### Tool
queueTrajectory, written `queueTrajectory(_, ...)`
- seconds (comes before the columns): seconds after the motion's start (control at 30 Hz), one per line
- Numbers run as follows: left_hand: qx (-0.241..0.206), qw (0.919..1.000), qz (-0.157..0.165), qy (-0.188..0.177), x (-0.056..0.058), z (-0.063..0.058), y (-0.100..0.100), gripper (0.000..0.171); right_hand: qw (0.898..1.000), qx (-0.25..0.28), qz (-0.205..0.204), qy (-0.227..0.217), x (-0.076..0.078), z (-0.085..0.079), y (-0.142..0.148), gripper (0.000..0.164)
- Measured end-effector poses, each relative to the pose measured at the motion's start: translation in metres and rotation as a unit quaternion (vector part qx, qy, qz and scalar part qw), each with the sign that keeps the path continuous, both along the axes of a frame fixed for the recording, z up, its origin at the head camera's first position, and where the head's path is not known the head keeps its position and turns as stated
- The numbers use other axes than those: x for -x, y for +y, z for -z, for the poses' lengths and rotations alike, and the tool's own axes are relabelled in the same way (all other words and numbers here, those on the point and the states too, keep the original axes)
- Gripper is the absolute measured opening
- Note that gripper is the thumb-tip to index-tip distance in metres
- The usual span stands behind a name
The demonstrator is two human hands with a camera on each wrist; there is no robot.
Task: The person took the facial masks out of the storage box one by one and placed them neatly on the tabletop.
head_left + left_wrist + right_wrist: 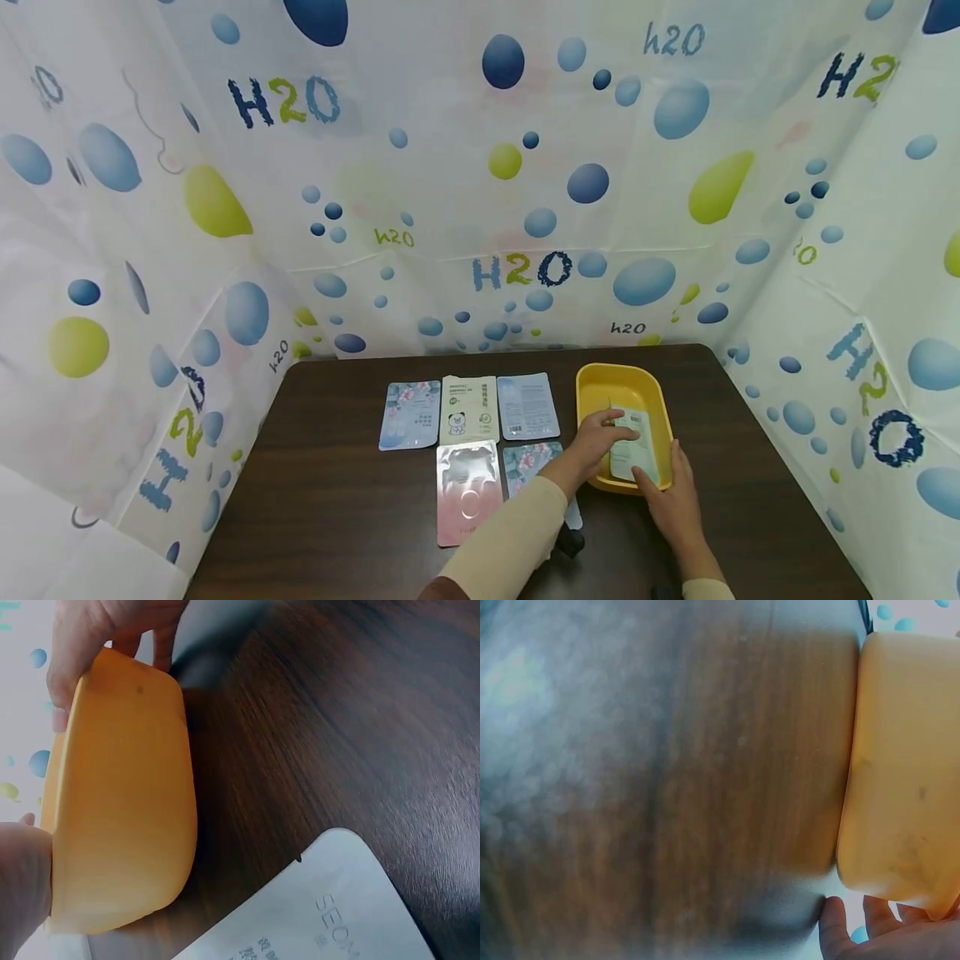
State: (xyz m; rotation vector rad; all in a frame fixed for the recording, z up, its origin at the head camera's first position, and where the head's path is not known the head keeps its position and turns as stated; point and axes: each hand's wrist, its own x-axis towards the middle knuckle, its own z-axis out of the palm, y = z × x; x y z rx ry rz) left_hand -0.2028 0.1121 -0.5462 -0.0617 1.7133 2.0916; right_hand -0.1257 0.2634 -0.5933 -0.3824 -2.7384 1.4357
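A yellow plastic basin (587,375) stands at the right of the dark table, with a pale green face mask packet (634,454) inside it. Reaching over the basin's left rim, my left hand (595,442) pinches that packet at its left edge; some of its fingers are hidden. My right hand (675,500) grips the near right corner of the basin, thumb over the rim beside the packet's lower edge and fingers outside. In the right wrist view, fingertips (832,919) lie along the basin's outer wall (907,772).
Left of the basin lie a blue floral packet (410,415), a cream bear-print packet (469,408), a light blue packet (527,406) and a pink and silver packet (469,496). Another floral packet (532,462) is partly under my left forearm. Patterned curtains (450,167) surround the table (337,517).
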Motion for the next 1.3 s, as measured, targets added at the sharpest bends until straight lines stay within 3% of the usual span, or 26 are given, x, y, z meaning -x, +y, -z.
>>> queueTrajectory(0.2, 0.050, 0.9984, 0.017, 0.023, -0.002, -0.002, 0.000, 0.054, 1.000, 0.004, -0.002, 0.006, 0.000, -0.001, 0.000, 0.103)
queueTrajectory(0.4, 0.062, 0.9980, 0.008, 0.013, -0.004, -0.003, 0.000, 0.061, 1.000, -0.001, -0.003, -0.013, -0.001, 0.000, 0.000, 0.104)
queueTrajectory(0.6, 0.095, 0.9945, -0.035, 0.028, -0.009, -0.010, -0.003, 0.062, 1.000, 0.001, -0.008, -0.005, -0.002, 0.001, 0.000, 0.104)
queueTrajectory(0.77, 0.133, 0.9866, -0.073, 0.061, -0.003, -0.016, -0.010, 0.060, 1.000, 0.002, -0.008, 0.010, -0.003, 0.000, 0.001, 0.104)
queueTrajectory(1.0, 0.087, 0.9875, -0.116, 0.061, 0.008, -0.019, -0.039, 0.060, 1.000, 0.007, -0.011, -0.003, -0.004, -0.001, -0.001, 0.105)
queueTrajectory(1.3, 0.043, 0.9851, -0.143, 0.085, 0.019, -0.045, -0.076, 0.059, 1.000, 0.017, -0.008, -0.007, -0.004, -0.002, 0.001, 0.106)
